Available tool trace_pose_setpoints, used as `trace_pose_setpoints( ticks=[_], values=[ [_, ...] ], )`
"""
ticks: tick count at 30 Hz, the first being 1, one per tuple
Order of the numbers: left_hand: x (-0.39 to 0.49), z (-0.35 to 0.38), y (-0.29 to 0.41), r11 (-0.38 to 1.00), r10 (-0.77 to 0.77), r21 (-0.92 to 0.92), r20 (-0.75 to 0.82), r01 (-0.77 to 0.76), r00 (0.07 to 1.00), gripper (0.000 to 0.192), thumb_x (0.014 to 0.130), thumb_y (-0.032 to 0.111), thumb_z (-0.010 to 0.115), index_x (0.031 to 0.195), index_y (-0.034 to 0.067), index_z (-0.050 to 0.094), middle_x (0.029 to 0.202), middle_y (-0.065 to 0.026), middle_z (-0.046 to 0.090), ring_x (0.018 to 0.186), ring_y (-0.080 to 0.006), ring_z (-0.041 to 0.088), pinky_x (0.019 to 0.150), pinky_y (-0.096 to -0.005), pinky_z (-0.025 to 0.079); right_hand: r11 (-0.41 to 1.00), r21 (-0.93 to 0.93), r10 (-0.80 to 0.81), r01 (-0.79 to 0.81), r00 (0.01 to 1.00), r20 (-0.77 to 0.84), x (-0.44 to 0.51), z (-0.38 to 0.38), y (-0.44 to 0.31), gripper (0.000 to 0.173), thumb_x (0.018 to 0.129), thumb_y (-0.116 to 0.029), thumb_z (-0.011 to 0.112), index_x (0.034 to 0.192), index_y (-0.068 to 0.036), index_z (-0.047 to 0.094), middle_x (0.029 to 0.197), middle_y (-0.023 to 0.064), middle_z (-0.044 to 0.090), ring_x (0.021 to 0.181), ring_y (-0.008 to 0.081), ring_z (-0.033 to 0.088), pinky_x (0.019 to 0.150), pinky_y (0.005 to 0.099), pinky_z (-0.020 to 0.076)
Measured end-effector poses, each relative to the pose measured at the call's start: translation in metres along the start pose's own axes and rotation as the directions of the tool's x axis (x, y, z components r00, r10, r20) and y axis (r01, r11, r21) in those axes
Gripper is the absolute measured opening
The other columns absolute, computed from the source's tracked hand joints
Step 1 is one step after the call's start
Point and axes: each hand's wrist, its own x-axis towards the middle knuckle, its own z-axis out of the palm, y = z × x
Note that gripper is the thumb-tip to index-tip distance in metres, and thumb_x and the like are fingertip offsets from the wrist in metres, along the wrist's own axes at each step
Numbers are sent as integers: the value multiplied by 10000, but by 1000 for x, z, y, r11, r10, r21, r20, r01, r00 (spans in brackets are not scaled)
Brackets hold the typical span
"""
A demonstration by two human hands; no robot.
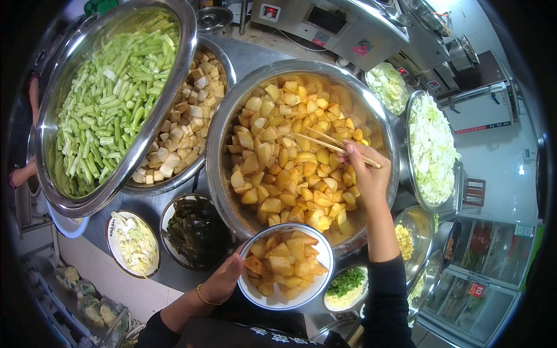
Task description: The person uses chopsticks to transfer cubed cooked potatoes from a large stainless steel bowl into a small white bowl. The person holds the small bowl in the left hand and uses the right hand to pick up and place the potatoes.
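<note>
My left hand [226, 278] grips the rim of a white bowl with a blue edge [327, 278]. Chunks of browned potato [285, 265] fill much of this bowl. In my right hand [367, 169] is a pair of wooden chopsticks [320, 140], whose tips reach among the potato chunks [283, 165] in a large steel basin [216, 174]. No piece is plainly pinched between the tips. The bowl is held at the basin's near edge and hides part of its rim.
Left are a steel basin of cut green beans [117, 104], a basin of cubed food [191, 117], dark kelp [198, 230] and shredded cabbage [132, 245]. Chopped cabbage [431, 148] and chopped greens [347, 282] lie right. Another person's hand [24, 174] shows at far left.
</note>
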Motion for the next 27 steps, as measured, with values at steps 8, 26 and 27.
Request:
trace_pose_setpoints(
  ticks=[8,26,27],
  values=[
    [-2,-2,-3,988,-11,155,-55,20,998,914,856,717,170,1401,-9,278,1344,-175,465,1241,-244,474,1026,-348,402,890,-335,-304,308,950,67,12,17,18,192,911,-135,604,891,23,711,744,80,683,668,128,634,616,248,494],
    [1,-2,-4,995,-30,-98,24,33,999,927,871,675,365,1447,-16,143,1432,-150,333,1322,-215,341,1091,-342,290,890,448,-195,-86,817,543,-56,-69,-55,262,884,-221,645,751,4,632,697,177,662,550,224,664,448,292,555],
    [1,-2,-4,995,-26,-99,24,28,999,928,870,676,366,1447,-16,144,1434,-150,330,1323,-215,339,1092,-342,288,865,495,-222,-81,823,523,-51,-67,-56,267,891,-219,635,748,5,628,695,177,661,546,224,662,448,292,556]
  ],
)
